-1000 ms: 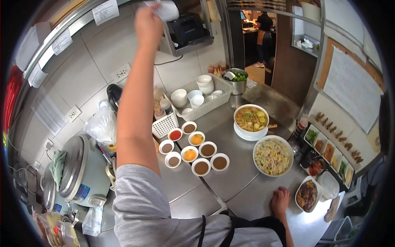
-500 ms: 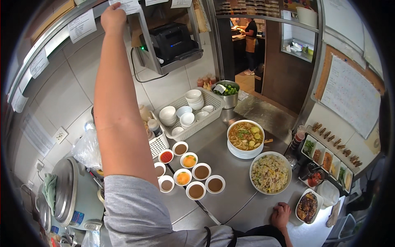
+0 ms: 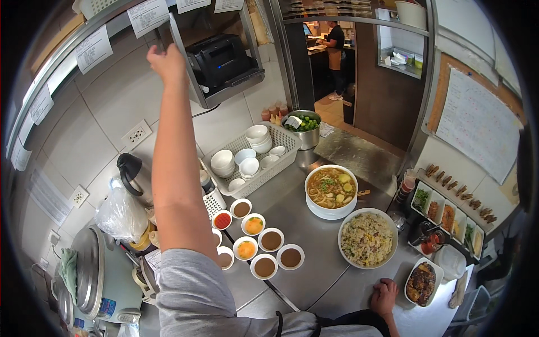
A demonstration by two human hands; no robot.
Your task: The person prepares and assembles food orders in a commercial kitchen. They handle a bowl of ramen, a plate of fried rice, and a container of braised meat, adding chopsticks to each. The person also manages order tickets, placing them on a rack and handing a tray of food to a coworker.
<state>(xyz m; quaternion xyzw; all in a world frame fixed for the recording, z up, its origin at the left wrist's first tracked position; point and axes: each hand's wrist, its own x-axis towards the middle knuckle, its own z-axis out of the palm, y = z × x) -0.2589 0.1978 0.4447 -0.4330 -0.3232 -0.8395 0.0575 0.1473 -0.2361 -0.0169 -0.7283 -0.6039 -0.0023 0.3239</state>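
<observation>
My left arm stretches up across the view. Its hand [image 3: 168,62] is empty with fingers partly spread, just below a printed paper slip [image 3: 149,17] hanging from the overhead rail. Close beside that hand is a black printer [image 3: 222,59] on a metal shelf. On the steel counter rests my right hand [image 3: 384,295], fingers curled in and nothing seen in them. It lies between a large bowl of fried rice [image 3: 368,238] and a white dish of dark glazed meat [image 3: 420,282]. Behind the rice stands a bowl of noodle soup [image 3: 331,187] on a plate.
Several small cups of brown sauce [image 3: 264,267] stand mid-counter. Behind them are a grey basket of white bowls [image 3: 255,182] and a pot of green limes [image 3: 306,137]. A large lidded cooker [image 3: 115,269] sits left; condiment trays [image 3: 446,222] line the right. Another person [image 3: 335,56] stands beyond the doorway.
My left hand has come away from the hanging slip, down and slightly right; the slip stays on the rail. The view has shifted a little. My right hand keeps its place on the counter.
</observation>
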